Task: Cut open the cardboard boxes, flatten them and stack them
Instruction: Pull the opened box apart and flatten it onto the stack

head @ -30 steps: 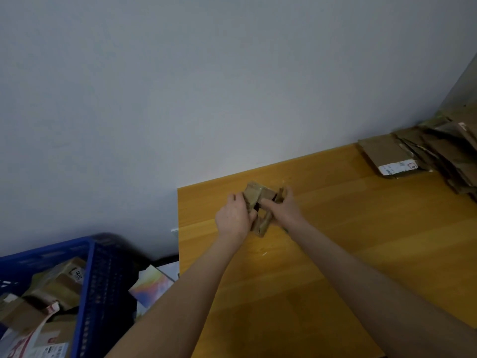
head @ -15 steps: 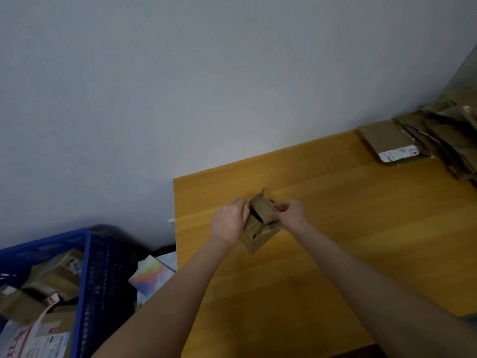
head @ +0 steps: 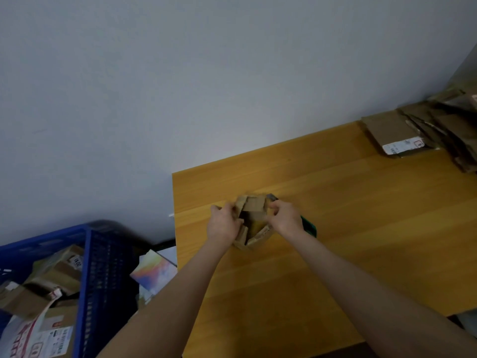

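A small brown cardboard box [head: 251, 223] stands on the wooden table [head: 335, 228] near its left end, its flaps spread and its inside showing. My left hand [head: 223, 224] grips the box's left wall and flap. My right hand [head: 286, 217] pinches the right flap. A green-handled tool [head: 309, 226] lies on the table just behind my right wrist, mostly hidden. A pile of flattened cardboard [head: 423, 133] lies at the table's far right, by the wall.
A blue plastic crate [head: 98, 275] with several whole boxes and parcels stands on the floor left of the table. A colourful printed sheet [head: 154, 272] lies between crate and table. The grey wall runs along the table's far edge.
The box has turned so its open side faces up, and both hands have pulled its walls and flaps wider apart. The view has shifted slightly.
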The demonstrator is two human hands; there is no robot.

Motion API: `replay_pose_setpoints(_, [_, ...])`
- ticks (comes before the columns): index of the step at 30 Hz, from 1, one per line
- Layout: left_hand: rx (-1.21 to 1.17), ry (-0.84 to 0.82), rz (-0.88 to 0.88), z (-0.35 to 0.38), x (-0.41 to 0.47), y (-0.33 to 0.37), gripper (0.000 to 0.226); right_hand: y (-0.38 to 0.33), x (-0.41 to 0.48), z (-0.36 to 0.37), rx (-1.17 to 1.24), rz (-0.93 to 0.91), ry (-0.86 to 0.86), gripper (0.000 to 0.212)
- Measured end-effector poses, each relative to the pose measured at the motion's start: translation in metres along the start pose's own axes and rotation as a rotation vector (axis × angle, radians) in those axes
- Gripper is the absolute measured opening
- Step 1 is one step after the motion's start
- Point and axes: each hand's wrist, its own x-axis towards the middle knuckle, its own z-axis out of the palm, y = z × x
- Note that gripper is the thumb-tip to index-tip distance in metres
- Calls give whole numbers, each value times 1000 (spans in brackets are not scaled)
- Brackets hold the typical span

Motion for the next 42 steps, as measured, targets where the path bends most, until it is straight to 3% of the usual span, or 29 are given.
replay_pose_setpoints(7, [316, -2, 29, 8, -8, -10, 34, 0, 1, 6, -104, -21, -53, 58])
replay_pose_setpoints(11, [139, 46, 177, 3, -3, -12, 25, -2, 4, 6, -26, -23, -30, 66])
replay_pose_setpoints(15, [-33, 9, 175, -3, 8, -7, 28, 1, 8, 4, 95, -22, 30, 89])
replay_pose_setpoints(19, [-147, 86, 104, -2, 12, 2, 31, -1, 9, 3, 227, 37, 109, 105])
replay_pose_setpoints(24, [-408, 182, -9, -3, 15, -4, 30, 11, 15, -6, 327, 66, 92, 85])
replay_pose_setpoints(26, [-428, 211, 48, -2, 14, -1, 30, 10, 15, -7, 622, 191, 58, 80])
replay_pose_setpoints(29, [-376, 182, 236, -2, 7, 6, 31, 5, 13, -12, 1120, 399, -50, 55])
replay_pose_setpoints(31, [-361, 151, 315, -4, 4, 4, 34, 7, 12, -19, 1274, 458, -94, 52])
replay_pose_setpoints(38, [-195, 35, 630, -11, -4, -8, 42, 18, 12, -28, 1149, 433, -306, 58])
replay_pose_setpoints(42, [-98, 0, 726, -15, -5, -13, 46, 17, 13, -34, 1022, 443, -282, 53])
